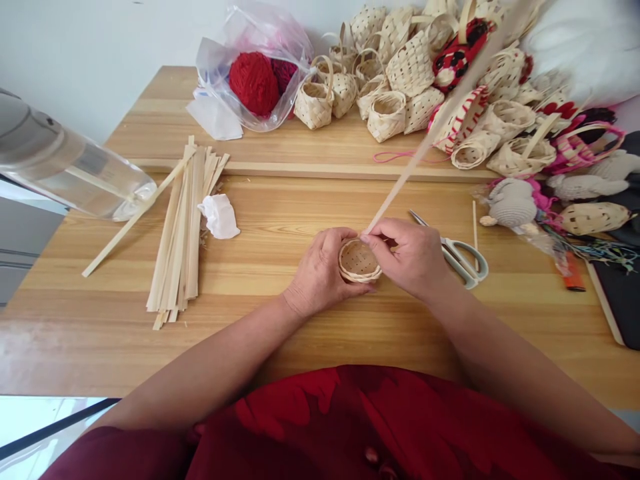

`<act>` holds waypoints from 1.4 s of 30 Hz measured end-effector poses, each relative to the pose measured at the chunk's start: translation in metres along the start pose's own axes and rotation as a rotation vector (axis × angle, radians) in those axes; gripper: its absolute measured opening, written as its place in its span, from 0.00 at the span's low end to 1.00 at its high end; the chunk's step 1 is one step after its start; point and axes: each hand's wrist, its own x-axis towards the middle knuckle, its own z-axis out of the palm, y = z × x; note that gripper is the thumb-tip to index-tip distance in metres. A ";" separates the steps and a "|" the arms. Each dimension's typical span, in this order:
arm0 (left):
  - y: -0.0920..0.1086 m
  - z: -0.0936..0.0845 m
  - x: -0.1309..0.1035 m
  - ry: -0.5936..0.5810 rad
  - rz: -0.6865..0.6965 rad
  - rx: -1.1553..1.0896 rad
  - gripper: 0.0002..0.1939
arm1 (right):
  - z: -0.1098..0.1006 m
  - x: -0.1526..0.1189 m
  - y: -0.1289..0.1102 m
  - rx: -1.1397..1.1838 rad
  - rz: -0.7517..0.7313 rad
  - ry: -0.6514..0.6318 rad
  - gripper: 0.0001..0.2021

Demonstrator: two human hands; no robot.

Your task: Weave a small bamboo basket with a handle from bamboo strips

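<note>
A small round woven basket with a braided rim stands between my hands on the wooden table. My left hand is wrapped round its left side, thumb along the near side. From the far rim a long pale flat strip rises up and to the right, out of the top of the view. My right hand pinches this strip close to the rim. A pair of scissors with grey-white handles lies just right of my right hand, its blades partly hidden behind the hand.
Left on the table lie a bundle of flat strips, a crumpled white tissue and a clear bottle. Behind are a plastic bag with red yarn and several small woven baskets. A grey crocheted piece lies at right.
</note>
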 end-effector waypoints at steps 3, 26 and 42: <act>-0.001 0.000 -0.001 -0.009 0.003 0.004 0.44 | 0.001 -0.001 0.000 0.046 0.039 0.007 0.04; -0.007 -0.001 0.001 0.097 0.003 -0.031 0.68 | 0.010 -0.005 0.024 0.416 0.445 -0.168 0.21; 0.002 -0.009 0.003 -0.040 -0.007 0.054 0.48 | 0.008 0.002 0.025 0.635 0.276 0.259 0.14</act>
